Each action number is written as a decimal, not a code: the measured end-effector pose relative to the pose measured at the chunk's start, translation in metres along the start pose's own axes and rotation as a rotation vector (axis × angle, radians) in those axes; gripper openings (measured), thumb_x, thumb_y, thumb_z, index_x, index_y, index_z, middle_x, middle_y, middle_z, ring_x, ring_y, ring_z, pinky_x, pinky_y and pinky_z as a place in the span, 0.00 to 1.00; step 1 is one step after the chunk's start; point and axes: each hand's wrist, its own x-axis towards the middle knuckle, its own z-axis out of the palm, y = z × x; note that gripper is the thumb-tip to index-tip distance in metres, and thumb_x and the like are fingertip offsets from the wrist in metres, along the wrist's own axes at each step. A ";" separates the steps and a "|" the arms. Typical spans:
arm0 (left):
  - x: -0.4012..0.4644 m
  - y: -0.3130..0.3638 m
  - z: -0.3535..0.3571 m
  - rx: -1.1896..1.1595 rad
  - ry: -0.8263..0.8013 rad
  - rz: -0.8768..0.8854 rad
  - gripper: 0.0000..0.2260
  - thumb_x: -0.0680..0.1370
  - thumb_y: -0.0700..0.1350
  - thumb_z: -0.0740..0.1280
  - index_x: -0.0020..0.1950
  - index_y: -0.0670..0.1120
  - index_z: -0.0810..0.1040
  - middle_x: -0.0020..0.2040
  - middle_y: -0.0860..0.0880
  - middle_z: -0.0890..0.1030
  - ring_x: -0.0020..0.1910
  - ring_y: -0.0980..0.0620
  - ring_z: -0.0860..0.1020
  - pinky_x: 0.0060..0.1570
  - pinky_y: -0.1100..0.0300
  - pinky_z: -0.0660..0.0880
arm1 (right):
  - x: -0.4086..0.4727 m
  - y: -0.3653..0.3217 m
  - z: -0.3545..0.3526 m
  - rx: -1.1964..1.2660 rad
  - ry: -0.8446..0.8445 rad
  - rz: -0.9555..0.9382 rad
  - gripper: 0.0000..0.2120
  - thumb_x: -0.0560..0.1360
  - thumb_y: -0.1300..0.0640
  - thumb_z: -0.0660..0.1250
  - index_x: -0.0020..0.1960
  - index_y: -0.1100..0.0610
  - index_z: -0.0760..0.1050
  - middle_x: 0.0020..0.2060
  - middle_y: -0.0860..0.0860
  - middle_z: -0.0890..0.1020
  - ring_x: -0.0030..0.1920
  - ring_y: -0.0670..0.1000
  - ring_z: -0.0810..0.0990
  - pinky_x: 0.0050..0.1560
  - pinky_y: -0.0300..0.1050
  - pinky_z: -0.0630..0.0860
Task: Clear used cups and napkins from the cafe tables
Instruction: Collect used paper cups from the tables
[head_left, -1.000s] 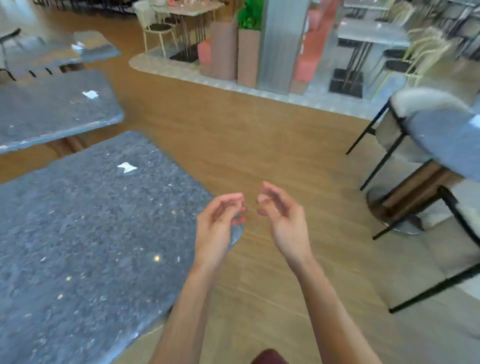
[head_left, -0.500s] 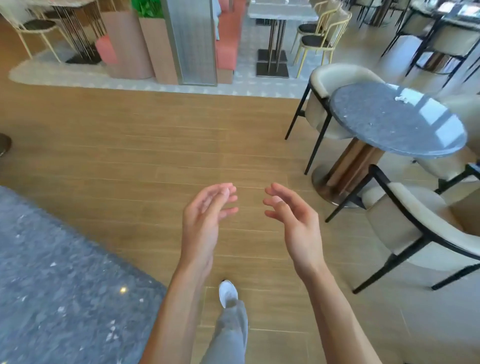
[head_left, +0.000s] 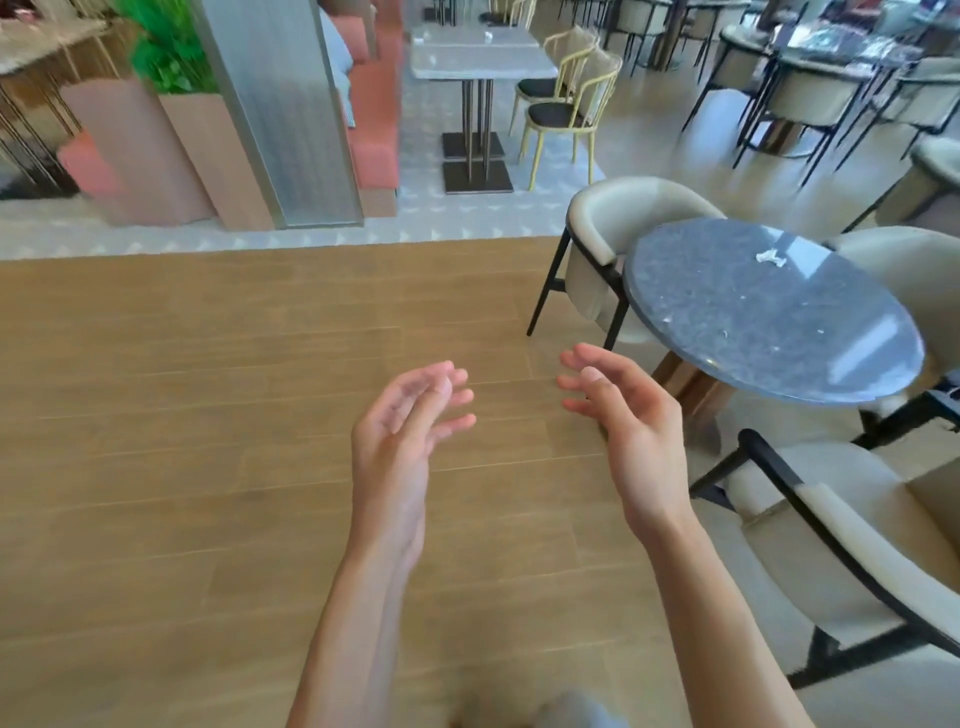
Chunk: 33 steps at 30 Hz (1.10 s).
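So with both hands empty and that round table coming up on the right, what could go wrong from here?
The crumpled napkin lies toward the far side of the round table, so the right hand would probably need a long stretch across the top. Cream chairs crowd the table closely and could snag a leg or hip. Small pale specks are scattered on the tabletop and are easy to overlook. The left hand holds nothing.
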 end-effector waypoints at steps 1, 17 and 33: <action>0.018 -0.001 0.005 0.004 -0.004 -0.004 0.06 0.81 0.40 0.68 0.55 0.43 0.83 0.56 0.41 0.86 0.54 0.45 0.85 0.52 0.53 0.83 | 0.018 0.002 0.007 0.003 0.002 0.001 0.13 0.78 0.51 0.66 0.60 0.51 0.82 0.55 0.47 0.87 0.54 0.49 0.86 0.56 0.49 0.81; 0.392 -0.006 0.131 0.035 0.010 0.140 0.06 0.81 0.36 0.67 0.55 0.41 0.82 0.56 0.39 0.85 0.52 0.45 0.84 0.52 0.51 0.84 | 0.415 0.041 0.084 0.135 -0.025 -0.022 0.13 0.77 0.53 0.66 0.58 0.56 0.82 0.51 0.48 0.88 0.51 0.49 0.86 0.53 0.44 0.83; 0.766 -0.049 0.199 0.038 -0.166 0.036 0.06 0.80 0.39 0.70 0.56 0.43 0.83 0.56 0.45 0.86 0.56 0.47 0.85 0.54 0.51 0.82 | 0.751 0.103 0.191 0.001 0.026 0.018 0.07 0.81 0.59 0.67 0.55 0.53 0.83 0.52 0.46 0.87 0.53 0.50 0.86 0.53 0.44 0.81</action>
